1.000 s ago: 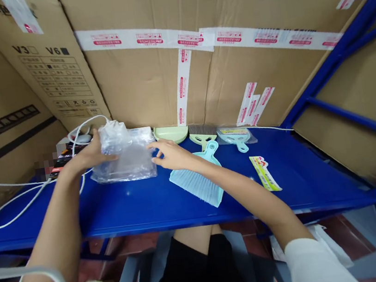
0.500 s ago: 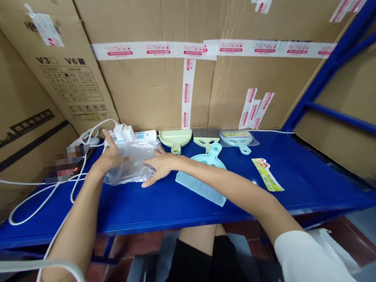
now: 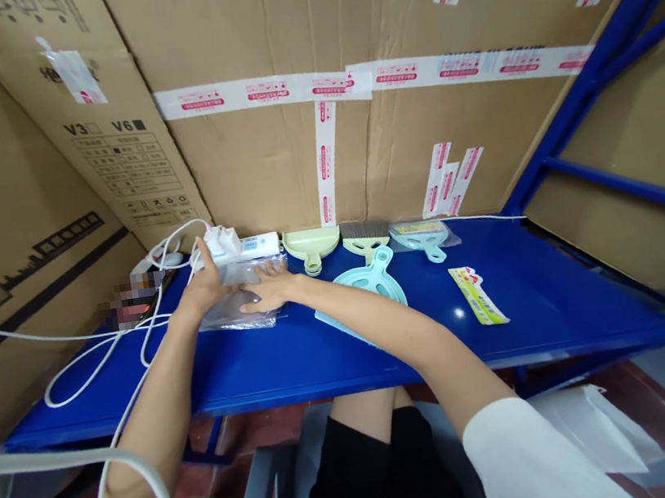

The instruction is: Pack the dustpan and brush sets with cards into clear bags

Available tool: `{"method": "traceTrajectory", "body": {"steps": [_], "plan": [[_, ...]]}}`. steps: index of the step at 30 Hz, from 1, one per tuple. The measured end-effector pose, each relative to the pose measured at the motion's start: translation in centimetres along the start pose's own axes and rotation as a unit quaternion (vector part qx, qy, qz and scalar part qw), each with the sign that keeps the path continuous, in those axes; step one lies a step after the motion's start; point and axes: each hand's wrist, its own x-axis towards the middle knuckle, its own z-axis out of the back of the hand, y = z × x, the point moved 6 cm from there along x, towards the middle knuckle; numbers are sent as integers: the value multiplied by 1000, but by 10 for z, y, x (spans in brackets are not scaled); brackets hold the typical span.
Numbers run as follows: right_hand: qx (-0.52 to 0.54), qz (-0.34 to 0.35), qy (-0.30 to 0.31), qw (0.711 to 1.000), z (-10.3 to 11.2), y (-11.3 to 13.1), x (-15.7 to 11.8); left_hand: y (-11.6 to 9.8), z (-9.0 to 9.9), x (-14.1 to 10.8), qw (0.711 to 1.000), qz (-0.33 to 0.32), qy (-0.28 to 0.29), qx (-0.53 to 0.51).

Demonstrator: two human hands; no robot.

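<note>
A clear plastic bag (image 3: 243,317) lies flat on the blue table, left of centre. My left hand (image 3: 205,287) rests on its left side, thumb stretched up. Across the bag's right part my right hand (image 3: 268,287) lies with fingers spread. Under my right forearm is a light blue dustpan (image 3: 373,276) with a brush (image 3: 343,326), partly hidden by the arm. Behind them stand a pale green dustpan (image 3: 311,245), a green brush with dark bristles (image 3: 366,236) and a light blue dustpan set in a clear wrapper (image 3: 427,240).
A yellow-green label card (image 3: 479,296) lies to the right on the table (image 3: 536,286). A white power strip (image 3: 258,247) with plugs sits behind the bag. White cables (image 3: 104,343) loop over the left side. Cardboard walls (image 3: 271,167) close off the back and left.
My right hand has shifted over the bag and pressed it flatter. The bag looked puffier before. The camera view has shifted slightly.
</note>
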Motion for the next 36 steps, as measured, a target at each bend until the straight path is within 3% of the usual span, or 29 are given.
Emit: {"method": "traceTrajectory", "body": {"steps": [3,8,13,19,24,28,31,36], "plan": [[-23,10,-8,1000,3,-3,-6,3,-4,0,996,7,10,87],[-109,1,-140,984,11,25,-42,-4,-1,-3,994,20,-18,105],[-116,-25,-61,991,1,42,-62,-13,1,-9,987,61,-43,145],[-94,-39,-80,992,12,32,-56,-16,-10,-9,987,24,-27,155],[-40,12,-30,999,13,30,-62,-12,-11,-6,988,34,-12,149],[-11,-21,-53,998,32,17,-57,-18,-8,-9,987,38,-18,154],[-37,-69,-103,992,56,0,-41,-26,1,-13,986,30,-31,159],[-72,-78,-95,990,70,-24,-5,-38,32,-34,976,-22,-41,212]]}}
